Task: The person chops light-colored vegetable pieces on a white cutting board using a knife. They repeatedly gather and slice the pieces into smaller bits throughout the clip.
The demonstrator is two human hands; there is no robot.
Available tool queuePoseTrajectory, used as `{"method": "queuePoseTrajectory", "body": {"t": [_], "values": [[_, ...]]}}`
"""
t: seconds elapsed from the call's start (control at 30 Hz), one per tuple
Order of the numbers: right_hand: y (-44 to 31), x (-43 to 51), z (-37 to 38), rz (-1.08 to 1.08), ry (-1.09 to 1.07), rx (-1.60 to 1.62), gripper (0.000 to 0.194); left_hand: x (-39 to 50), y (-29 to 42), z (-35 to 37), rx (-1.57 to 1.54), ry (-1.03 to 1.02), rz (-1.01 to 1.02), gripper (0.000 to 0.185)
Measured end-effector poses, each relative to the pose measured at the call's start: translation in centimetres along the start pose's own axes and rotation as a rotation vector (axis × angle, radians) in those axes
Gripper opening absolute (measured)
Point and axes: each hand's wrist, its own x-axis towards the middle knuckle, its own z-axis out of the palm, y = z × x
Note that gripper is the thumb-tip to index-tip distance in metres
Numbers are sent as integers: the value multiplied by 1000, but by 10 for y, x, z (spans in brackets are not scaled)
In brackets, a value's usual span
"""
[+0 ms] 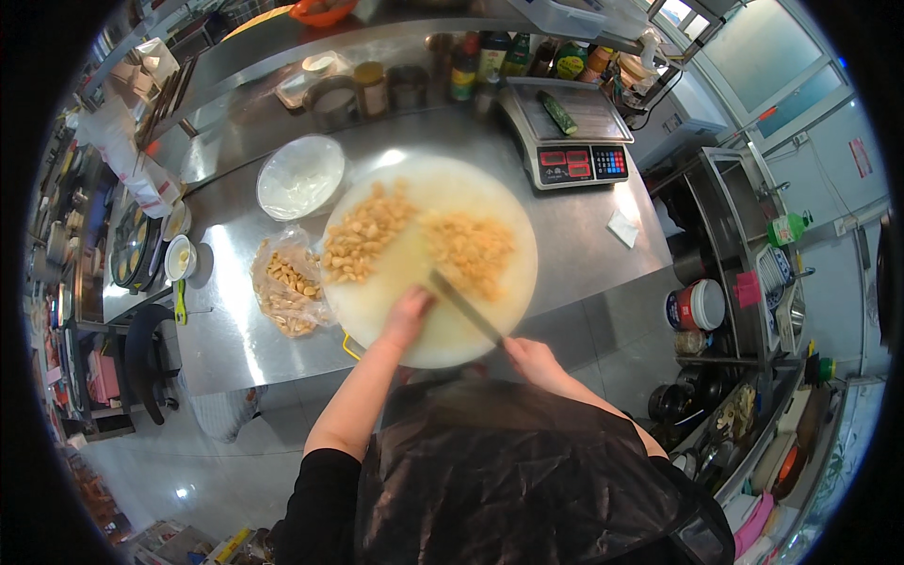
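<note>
My right hand [531,359] is closed round the handle of a knife [466,307], whose blade reaches up and left over a round white cutting board [381,328]. Beside the blade's far end, my left hand [409,316] is low over the board; it is blurred, and its fingertips and anything under them cannot be made out. Pale yellow garlic cloves, or something like them, lie in a pile [364,236] on the board's left part. Another pile of yellowish pieces [470,251], blurred and seemingly cut, lies on the right part.
A clear bag of similar pieces [289,282] touches the board's left side. Behind it stands a plastic-lined bowl [301,176]. A digital scale [568,134] holds a cucumber piece [558,113]. A small white bowl [180,258], a green-handled peeler [181,302] and a folded napkin [623,228] lie on the steel table [219,346].
</note>
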Motion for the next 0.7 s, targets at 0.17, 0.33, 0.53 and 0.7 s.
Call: {"method": "queuePoseTrajectory", "body": {"t": [0.17, 0.33, 0.53, 0.7], "values": [[-6, -6, -1, -19, 0, -119, 51, -3, 1, -4, 15, 41, 61, 16], [-9, -9, -3, -6, -15, -241, 49, -1, -2, -2, 52, 84, 94, 17], [-8, -8, -5, -87, 18, -215, 49, -3, 0, -2, 83, 135, 119, 19], [-9, -8, -5, -84, -2, -192, 50, -4, -4, 2, 69, 150, 120, 18]]}}
